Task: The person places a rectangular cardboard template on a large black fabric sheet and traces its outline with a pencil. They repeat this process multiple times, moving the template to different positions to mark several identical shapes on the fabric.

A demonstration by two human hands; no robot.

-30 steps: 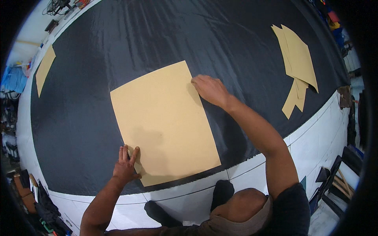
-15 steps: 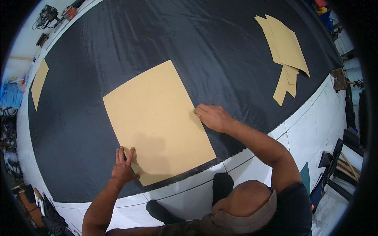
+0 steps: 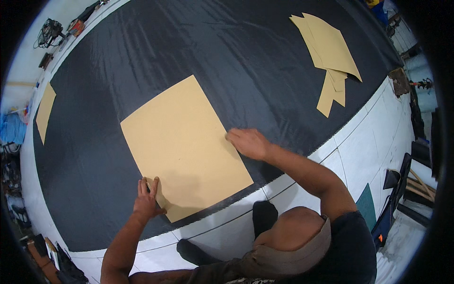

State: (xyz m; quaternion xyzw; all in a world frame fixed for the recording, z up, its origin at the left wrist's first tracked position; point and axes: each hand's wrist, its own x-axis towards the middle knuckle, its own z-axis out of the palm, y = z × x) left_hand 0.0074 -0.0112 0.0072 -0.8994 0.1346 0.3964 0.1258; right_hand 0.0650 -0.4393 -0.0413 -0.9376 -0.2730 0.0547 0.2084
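Head view: one sheet, both hands on its long sides.

Count: one big tan sheet (image 3: pixel 184 142), one tan strip (image 3: pixel 46 111), one stack (image 3: pixel 331 47) of overlapping tan pieces (several; exact number hidden), one black cloth (image 3: pixel 90 156), two dark-clad feet (image 3: pixel 265 215).

Sheet lies flat on cloth, left of centre, bottom edge just inside cloth's near edge. Strip at cloth's left edge. Stack toward cloth's right corner, well apart from sheet.

Left hand (image 3: pixel 146 203): fingers spread, thumb out, resting at sheet's left side near the bottom corner; nothing gripped that I can see. Right hand (image 3: pixel 249 143): fingers bunched at about mid right side of sheet; can't tell if anything is pinched in them.

Vs 1 s ago: right hand was up near the sheet's far right corner, now well down that side. Left hand same spot. View has swung a bit.

Materials: sheet matte, paper-like, straight-sided, four corners. Strip slim, slanted ends. Stack has pointed, notched ends. Cloth glossy, creased, ragged near edge. White tiles (image 3: pixel 364 132) beyond it.
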